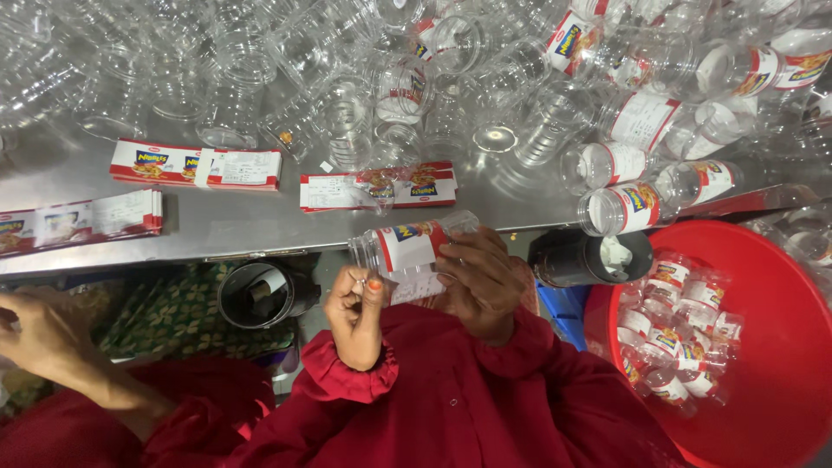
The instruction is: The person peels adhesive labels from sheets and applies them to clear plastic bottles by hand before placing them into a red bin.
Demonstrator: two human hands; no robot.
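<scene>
A clear plastic bottle [407,247] with a red and white label lies sideways just in front of the metal table's edge [260,227]. My right hand [481,282] grips it from the right, fingers over the label. A loose white flap of the label [416,286] hangs under the bottle. My left hand [355,316] is curled below the bottle's left part, thumb and fingertips pinched together at the flap's edge. Both of my sleeves are red.
Heaps of bare clear bottles [347,78] fill the table's far side, with labelled ones [624,208] at the right. Label stacks [195,165] [377,189] [78,221] lie near the front. A red tub [780,347] holds labelled bottles. Two black cups [256,295] [589,257] sit below the edge. Another person's hand [43,334] is at the left.
</scene>
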